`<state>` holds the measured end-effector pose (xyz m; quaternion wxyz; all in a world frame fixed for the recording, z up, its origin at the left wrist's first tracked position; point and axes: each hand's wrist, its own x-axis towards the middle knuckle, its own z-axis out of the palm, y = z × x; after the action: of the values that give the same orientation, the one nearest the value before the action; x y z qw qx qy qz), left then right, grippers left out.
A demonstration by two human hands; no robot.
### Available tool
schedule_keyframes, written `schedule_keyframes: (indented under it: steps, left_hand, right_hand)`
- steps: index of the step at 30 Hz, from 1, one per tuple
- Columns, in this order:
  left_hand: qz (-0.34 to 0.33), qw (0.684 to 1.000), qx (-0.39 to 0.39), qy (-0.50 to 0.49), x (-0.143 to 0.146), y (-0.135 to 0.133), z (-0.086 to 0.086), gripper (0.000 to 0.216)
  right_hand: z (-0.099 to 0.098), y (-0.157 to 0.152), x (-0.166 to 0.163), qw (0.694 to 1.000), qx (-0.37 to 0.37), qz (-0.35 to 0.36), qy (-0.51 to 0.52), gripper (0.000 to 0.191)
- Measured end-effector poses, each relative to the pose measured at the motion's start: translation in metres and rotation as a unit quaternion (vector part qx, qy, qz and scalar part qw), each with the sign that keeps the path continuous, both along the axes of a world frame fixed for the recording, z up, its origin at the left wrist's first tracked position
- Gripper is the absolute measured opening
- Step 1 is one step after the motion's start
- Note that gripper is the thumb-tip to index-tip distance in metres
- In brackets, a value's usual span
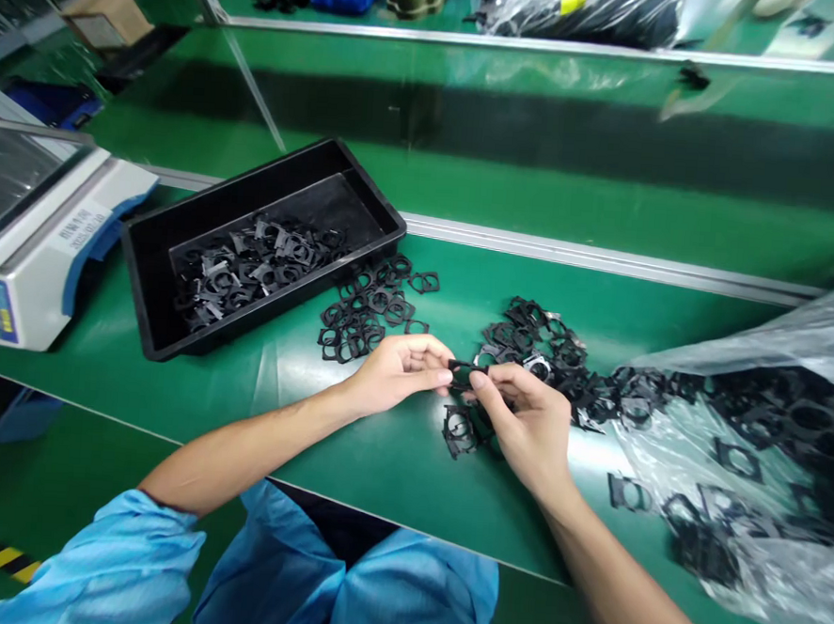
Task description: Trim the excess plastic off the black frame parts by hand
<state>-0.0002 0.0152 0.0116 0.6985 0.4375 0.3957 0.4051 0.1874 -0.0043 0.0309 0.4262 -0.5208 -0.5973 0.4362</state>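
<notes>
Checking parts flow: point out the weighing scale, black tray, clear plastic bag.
Weighing scale [29, 255]: head view, white housing.
Black tray [234, 180]: head view, back rim.
Clear plastic bag [797, 340]: head view, upper fold.

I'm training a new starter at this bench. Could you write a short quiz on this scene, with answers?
1. What do the left hand and the right hand pinch between them?
2. True or false: the bench scale stands to the right of the black tray.
3. Besides the tray, what holds a heap of black frames at the right end of the green bench mat?

Key:
1. A black plastic frame.
2. False: the scale stands to the left of the tray.
3. A clear plastic bag.
</notes>
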Motion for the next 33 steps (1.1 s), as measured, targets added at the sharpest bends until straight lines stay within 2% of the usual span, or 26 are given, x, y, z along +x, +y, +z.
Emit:
schedule_keyframes:
  steps: [12, 23, 33]
  left_hand:
    - [0.029, 0.997, -0.062, -0.044, 0.004, -0.0019, -0.0008, 0.047]
    - [0.062, 0.997, 0.037, 0.03, 0.0017, -0.0013, 0.002, 0.035]
    - [0.007, 0.996, 0.058, 0.062, 0.0018, -0.006, -0.0014, 0.024]
  right_hand:
    - [-0.0042, 0.002, 0.0027, 1.0, -0.006, -0.001, 0.022, 0.028]
    - [-0.0035, 0.0033, 0.0004, 0.999, -0.024, -0.011, 0.021, 0.034]
    - [-0.0021, 0.0029, 0.0001, 0.999, -0.031, 0.008, 0.01, 0.033]
